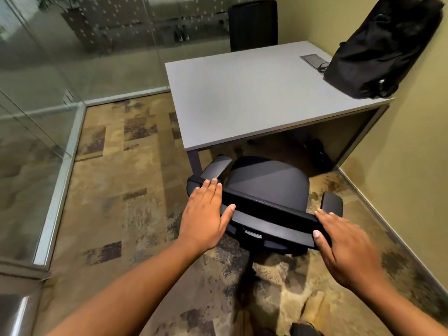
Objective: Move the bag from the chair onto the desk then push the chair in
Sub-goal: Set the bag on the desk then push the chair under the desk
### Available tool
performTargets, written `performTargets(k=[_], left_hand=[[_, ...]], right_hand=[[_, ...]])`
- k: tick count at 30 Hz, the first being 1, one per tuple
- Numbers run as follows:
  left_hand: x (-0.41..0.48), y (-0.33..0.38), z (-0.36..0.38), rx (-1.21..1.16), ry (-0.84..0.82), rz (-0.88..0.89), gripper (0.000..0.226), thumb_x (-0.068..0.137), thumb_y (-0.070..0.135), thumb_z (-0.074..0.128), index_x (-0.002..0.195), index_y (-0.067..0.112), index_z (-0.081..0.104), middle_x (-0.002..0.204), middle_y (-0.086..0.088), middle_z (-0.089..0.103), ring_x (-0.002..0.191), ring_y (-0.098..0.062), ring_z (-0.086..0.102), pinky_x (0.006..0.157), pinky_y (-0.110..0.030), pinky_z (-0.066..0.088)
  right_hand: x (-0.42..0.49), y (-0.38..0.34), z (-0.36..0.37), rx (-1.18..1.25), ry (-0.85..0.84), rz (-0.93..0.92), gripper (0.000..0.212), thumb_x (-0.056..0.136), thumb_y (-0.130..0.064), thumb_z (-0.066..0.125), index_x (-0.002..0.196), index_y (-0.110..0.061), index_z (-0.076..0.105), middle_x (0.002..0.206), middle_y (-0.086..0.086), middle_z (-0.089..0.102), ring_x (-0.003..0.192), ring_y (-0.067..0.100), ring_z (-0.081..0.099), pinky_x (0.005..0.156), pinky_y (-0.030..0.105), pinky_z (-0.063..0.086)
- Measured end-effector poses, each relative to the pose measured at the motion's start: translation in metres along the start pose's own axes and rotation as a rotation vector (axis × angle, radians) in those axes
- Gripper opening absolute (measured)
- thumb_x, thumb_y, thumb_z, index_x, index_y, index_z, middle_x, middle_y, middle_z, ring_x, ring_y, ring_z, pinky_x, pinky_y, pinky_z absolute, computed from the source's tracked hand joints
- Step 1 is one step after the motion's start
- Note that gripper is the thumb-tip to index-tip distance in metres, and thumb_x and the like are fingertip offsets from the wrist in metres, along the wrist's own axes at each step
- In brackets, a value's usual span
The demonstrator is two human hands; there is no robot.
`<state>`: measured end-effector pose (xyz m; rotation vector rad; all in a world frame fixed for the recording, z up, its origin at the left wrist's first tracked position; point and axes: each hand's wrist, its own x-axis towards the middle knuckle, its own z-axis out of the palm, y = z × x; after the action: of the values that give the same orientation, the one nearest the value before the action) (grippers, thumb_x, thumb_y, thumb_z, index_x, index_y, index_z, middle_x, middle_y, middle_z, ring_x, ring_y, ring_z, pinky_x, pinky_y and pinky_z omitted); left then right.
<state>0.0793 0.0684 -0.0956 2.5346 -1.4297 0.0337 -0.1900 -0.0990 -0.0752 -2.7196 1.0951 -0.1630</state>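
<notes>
While the black backpack [383, 47] sits on the grey desk's [242, 98] far right corner against the wall, both hands rest on the office chair's [266, 190] backrest top. Left hand [206, 214] and right hand [344, 243] lie flat, fingers spread, not clenched.

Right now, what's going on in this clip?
A person stands behind an office chair with both hands on the top of its backrest: left hand near the left end, right hand at the right end, fingers spread flat rather than clenched. The black bag already sits on the desk, at its right side by the wall. The chair's seat is only just under the desk's near edge, so it is not yet pushed in.
</notes>
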Motion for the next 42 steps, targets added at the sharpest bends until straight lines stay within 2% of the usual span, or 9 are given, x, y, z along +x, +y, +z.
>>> performTargets(k=[7, 16, 25, 29, 42], left_hand=[[-0.012, 0.029, 0.004, -0.048, 0.000, -0.058, 0.079, 0.094, 0.065, 0.004, 0.150, 0.013, 0.021, 0.159, -0.006, 0.019, 0.147, -0.017, 0.007, 0.118, -0.033, -0.002], [-0.025, 0.064, 0.009, -0.075, -0.024, -0.076, 0.078, 0.093, 0.064, 0.002, 0.152, 0.015, 0.012, 0.162, -0.004, 0.009, 0.147, -0.015, -0.003, 0.114, -0.030, -0.012], [-0.031, 0.092, 0.011, -0.075, -0.014, -0.142, 0.078, 0.092, 0.065, 0.002, 0.152, 0.016, 0.017, 0.160, -0.003, 0.016, 0.147, -0.015, 0.003, 0.114, -0.030, -0.010], [-0.031, 0.102, 0.015, -0.060, 0.005, -0.152, 0.076, 0.094, 0.063, 0.006, 0.150, 0.016, 0.022, 0.159, -0.002, 0.022, 0.146, -0.015, 0.007, 0.117, -0.032, -0.004], [-0.032, 0.150, 0.025, -0.031, 0.084, -0.271, 0.072, 0.095, 0.058, 0.012, 0.148, 0.014, 0.030, 0.156, -0.004, 0.029, 0.146, -0.016, 0.015, 0.117, -0.033, 0.000]], right_hand=[[0.003, 0.029, -0.005, -0.012, -0.011, -0.025, 0.058, 0.095, -0.053, 0.024, 0.139, -0.026, 0.050, 0.138, -0.004, 0.058, 0.128, 0.018, 0.053, 0.102, 0.038, 0.041], [0.010, 0.066, -0.014, -0.017, 0.014, -0.085, 0.055, 0.095, -0.046, 0.026, 0.137, -0.023, 0.053, 0.137, -0.003, 0.060, 0.126, 0.021, 0.055, 0.100, 0.042, 0.044], [0.016, 0.097, -0.014, 0.009, 0.027, -0.148, 0.052, 0.097, -0.041, 0.024, 0.133, -0.021, 0.056, 0.131, -0.001, 0.064, 0.120, 0.020, 0.058, 0.098, 0.036, 0.042], [0.020, 0.107, -0.017, 0.006, 0.022, -0.185, 0.051, 0.098, -0.042, 0.024, 0.134, -0.021, 0.055, 0.133, -0.002, 0.063, 0.123, 0.019, 0.056, 0.101, 0.039, 0.043], [0.037, 0.147, -0.031, 0.023, -0.001, -0.298, 0.052, 0.097, -0.042, 0.026, 0.134, -0.022, 0.056, 0.133, -0.003, 0.062, 0.124, 0.018, 0.055, 0.103, 0.038, 0.043]])
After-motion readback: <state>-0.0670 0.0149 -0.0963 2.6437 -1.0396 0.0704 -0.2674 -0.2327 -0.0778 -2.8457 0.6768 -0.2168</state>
